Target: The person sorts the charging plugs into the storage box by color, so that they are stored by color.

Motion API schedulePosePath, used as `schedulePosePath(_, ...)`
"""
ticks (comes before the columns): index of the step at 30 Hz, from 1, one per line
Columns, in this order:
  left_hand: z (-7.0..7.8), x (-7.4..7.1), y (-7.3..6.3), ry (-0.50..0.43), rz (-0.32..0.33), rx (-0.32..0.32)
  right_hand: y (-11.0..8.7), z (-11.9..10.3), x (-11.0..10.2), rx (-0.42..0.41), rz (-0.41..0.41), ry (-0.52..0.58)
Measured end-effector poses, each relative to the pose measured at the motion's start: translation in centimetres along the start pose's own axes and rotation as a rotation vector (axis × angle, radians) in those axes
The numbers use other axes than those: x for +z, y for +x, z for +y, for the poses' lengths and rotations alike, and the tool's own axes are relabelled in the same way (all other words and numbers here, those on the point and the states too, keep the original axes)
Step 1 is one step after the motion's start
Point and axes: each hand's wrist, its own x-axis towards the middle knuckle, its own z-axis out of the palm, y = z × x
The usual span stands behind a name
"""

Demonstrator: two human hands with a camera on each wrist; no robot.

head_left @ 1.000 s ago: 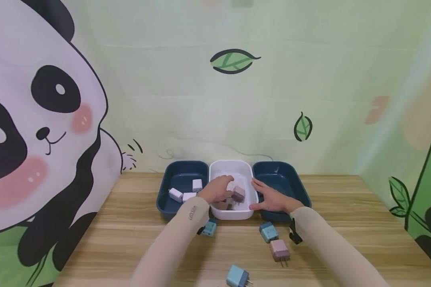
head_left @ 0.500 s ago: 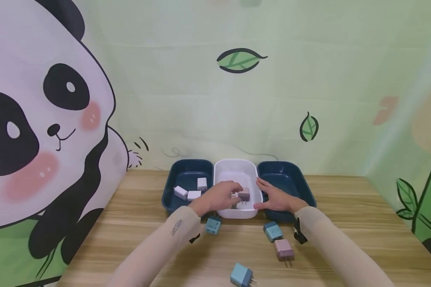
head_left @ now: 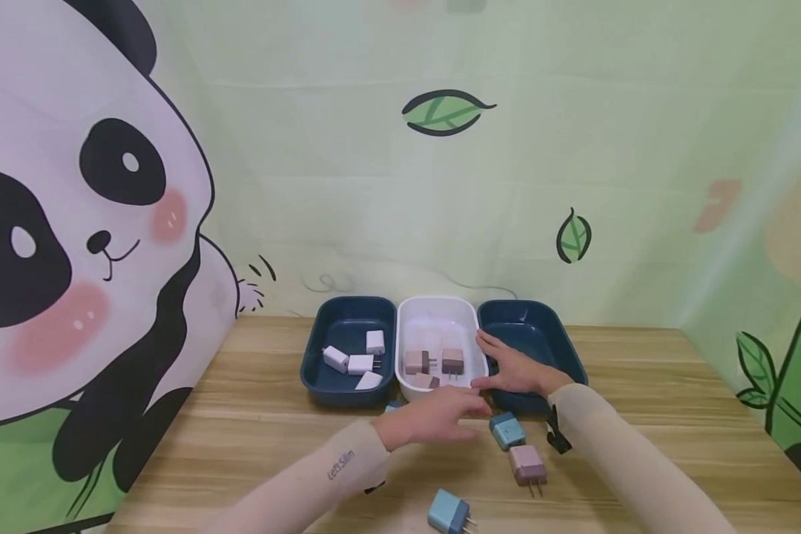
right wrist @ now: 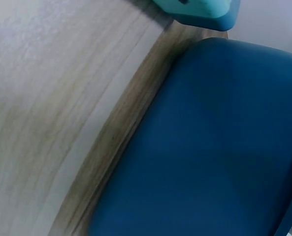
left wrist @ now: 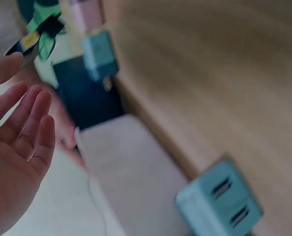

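My left hand (head_left: 434, 417) is in front of the white tray (head_left: 438, 320), fingers extended and nothing in its grasp; its relaxed fingers also show in the left wrist view. Inside that tray lie three pink plug chargers, one of them a pink charger (head_left: 452, 361) with a brown end. My right hand (head_left: 512, 368) rests at the tray's right rim with thumb and fingers spread, above the right dark blue tray (head_left: 526, 315). A light blue charger (head_left: 507, 431) and a pink charger (head_left: 528, 464) lie on the table below it. Another light blue charger (left wrist: 219, 201) is partly behind my left hand.
The left dark blue tray (head_left: 347, 308) contains several white chargers, including a white charger (head_left: 335, 359). Close to the near edge of view lies a light blue charger (head_left: 448, 512) on the wooden table (head_left: 647, 386). A printed cloth (head_left: 347, 185) hangs behind.
My left hand has released a pink charger in the white tray, then drawn back toward the front and slightly right. The right hand stays at the tray's rim. The head view has shifted slightly.
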Motion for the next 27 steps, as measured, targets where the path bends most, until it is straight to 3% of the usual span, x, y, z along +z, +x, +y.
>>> schedulePosePath(6,0.4,2.3,0.6,0.04,-0.077,0.015,-0.1,-0.1,0.0,0.004,0.002,0.001)
schedulePosePath(15,0.9,5.2,1.9,0.107,-0.076,-0.025,0.3,-0.1,-0.3,0.016,-0.033,-0.045)
schedulePosePath(27,1.1,6.5,3.4,0.2,-0.089,-0.008,0.3,0.2,-0.1,0.009,-0.041,-0.037)
